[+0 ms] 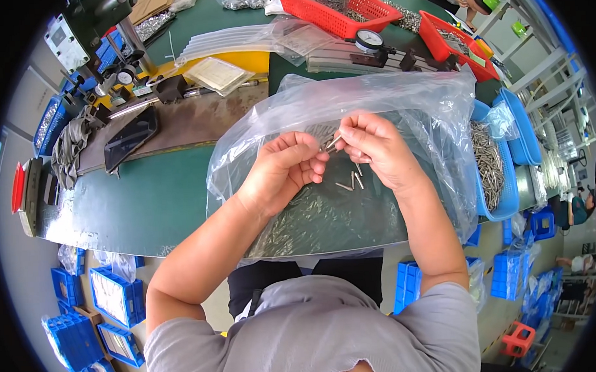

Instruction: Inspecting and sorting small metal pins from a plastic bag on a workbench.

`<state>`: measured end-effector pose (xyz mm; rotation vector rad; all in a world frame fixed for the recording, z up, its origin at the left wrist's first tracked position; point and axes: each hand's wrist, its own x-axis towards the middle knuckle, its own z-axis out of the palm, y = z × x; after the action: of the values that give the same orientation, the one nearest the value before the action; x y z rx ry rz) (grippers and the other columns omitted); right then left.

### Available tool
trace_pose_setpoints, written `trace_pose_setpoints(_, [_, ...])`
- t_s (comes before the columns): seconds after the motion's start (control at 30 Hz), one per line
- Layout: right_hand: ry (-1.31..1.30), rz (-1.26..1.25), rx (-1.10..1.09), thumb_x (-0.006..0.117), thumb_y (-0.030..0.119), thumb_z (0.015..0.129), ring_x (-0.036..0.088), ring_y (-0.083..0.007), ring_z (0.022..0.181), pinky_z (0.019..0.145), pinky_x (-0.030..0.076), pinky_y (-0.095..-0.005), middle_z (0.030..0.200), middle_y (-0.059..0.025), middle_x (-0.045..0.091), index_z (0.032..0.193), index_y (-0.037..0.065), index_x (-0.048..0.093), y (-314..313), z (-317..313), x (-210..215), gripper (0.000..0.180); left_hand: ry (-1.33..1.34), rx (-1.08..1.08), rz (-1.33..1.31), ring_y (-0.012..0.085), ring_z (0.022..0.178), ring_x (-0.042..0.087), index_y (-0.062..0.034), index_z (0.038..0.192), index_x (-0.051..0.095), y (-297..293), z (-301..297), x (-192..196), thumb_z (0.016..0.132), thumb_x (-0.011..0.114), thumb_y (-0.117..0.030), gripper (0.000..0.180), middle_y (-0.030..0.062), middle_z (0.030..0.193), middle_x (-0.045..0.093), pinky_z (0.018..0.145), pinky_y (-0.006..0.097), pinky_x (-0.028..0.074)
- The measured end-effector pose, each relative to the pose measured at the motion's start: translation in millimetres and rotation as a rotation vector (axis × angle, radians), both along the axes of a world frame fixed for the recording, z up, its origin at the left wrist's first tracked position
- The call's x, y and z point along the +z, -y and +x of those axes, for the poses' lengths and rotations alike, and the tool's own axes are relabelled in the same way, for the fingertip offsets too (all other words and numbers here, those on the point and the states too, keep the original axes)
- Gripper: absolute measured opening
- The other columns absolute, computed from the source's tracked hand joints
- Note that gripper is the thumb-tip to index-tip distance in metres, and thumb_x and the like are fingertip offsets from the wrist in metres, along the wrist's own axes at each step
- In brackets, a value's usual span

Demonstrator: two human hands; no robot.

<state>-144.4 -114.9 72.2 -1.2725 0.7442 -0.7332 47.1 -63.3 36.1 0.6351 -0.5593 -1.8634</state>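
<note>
Here, head view: a worker at a green bench sorts small metal pins over a clear plastic bag (400, 97) spread open in front of the body; the left hand (285, 170) is curled nearly closed, fingers folded in as if cupping a few pins, tho what sits inside the palm can't be told; the right hand (373, 149) is pinched shut, thumb & forefinger on a thin metal pin (334, 143) held between the two hands, just above the bag. A few loose pins (352, 182) lie on the plastic just below the hands; a thick heap of the same pins (312, 218) fills the near part of the bag.

Step in hand, by the look of it: picking & checking pins one at a time, approx mid-batch given the heap left; the next move likely calls for a fine fingertip grip & a steady wrist, since the pins are slim, slick & easy to drop back into the pile.

Surface: the green table mat (154, 191) runs left; a dark tray (131, 136) lies far left on a brown board; a dial gauge (369, 40) stands far centre; red baskets (338, 11) sit at the far edge; a blue bin (498, 172) w/ more pins sits right, touching the bag.

Room: a workshop floor; blue crates (115, 297) stacked near left below the bench; another person bends at far right.
</note>
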Motion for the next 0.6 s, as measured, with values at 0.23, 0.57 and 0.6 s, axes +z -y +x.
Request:
trace_pose_setpoints(0.23, [-0.051,-0.219,-0.059,0.057,0.011,0.089,0.051,-0.0064,0.073,0.065,0.043,-0.0217,0.081,-0.0006,0.058,0.091,0.002,0.056,-8.1,7.7,-1.5,0.009,-0.014,-0.010,0.003,0.0164,0.068,0.061,-0.0037,0.091,0.056,-1.0,0.0,0.6,0.088,0.055,-0.008,0.005,0.0114,0.083,0.063,0.064,0.029,0.050])
trace_pose_setpoints(0.57, [-0.006,-0.134,0.021,0.062,0.006,0.084,0.057,-0.0090,0.073,0.070,0.046,-0.0233,0.076,-0.0027,0.061,0.082,0.001,0.058,-10.4,12.7,-3.5,0.007,0.005,-0.002,-0.026,0.0167,0.069,0.062,-0.0020,0.089,0.058,-2.0,-1.9,-1.6,0.088,0.055,-0.008,0.006,0.0110,0.082,0.064,0.066,0.029,0.052])
trace_pose_setpoints(0.6, [-0.003,-0.093,0.027,0.062,0.006,0.084,0.057,-0.0088,0.074,0.069,0.046,-0.0236,0.076,-0.0026,0.060,0.083,0.000,0.058,-10.7,12.5,-2.1,0.007,0.005,-0.001,-0.025,0.0165,0.069,0.062,-0.0018,0.089,0.058,-1.9,-1.7,-1.6,0.088,0.055,-0.008,0.006,0.0110,0.082,0.064,0.066,0.029,0.052])
